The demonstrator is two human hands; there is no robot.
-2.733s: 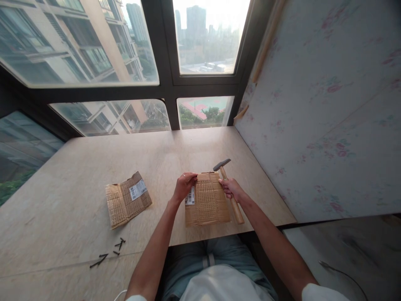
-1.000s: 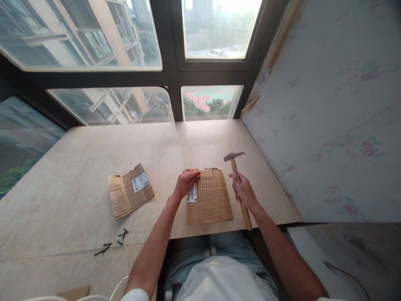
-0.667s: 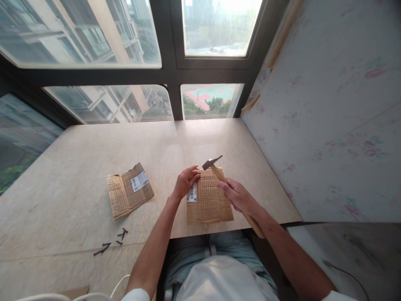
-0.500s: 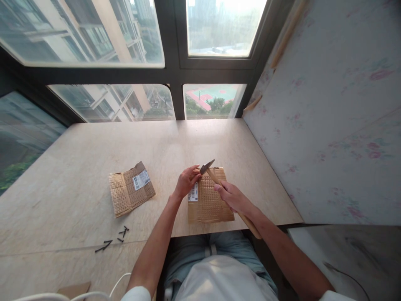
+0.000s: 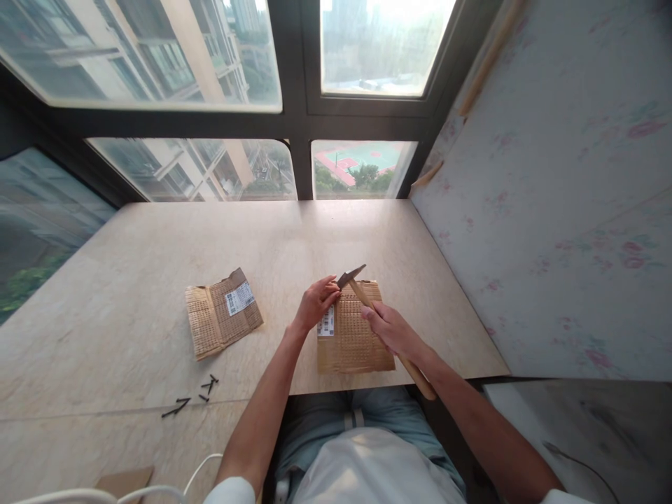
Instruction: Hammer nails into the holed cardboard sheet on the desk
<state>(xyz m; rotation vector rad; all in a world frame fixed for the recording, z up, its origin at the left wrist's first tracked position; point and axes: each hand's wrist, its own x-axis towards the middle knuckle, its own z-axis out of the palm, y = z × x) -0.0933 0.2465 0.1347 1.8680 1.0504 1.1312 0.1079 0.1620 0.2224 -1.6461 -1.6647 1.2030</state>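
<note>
1. Right hand (image 5: 391, 330) is wrapped snugly round the wooden handle of a hammer (image 5: 362, 293); the butt end sticks out below the fist, past the table's front edge in this view.
2. Hammer head (image 5: 351, 276) is right at the left hand's fingertips, over the top-left part of the cardboard; can't tell if it's actually touching anything there.
3. Left hand (image 5: 316, 302) has its fingers half curled, tips bunched near the thumb at that same corner; can't make out what, if anything, is pinched in there.
4. The corrugated cardboard piece (image 5: 353, 343) lies flat under both hands, near the table's front edge; a shipping label (image 5: 326, 322) shows on its left side.
5. Second cardboard piece (image 5: 204, 325) sits well off to the left, a bit crumpled, with its own white label (image 5: 240, 299); a few dark screws (image 5: 176, 408) lie loose in front of it.
6. All this is on a beige marble-look tabletop (image 5: 131, 280); a white cable (image 5: 202, 463) loops at lower left.
</note>
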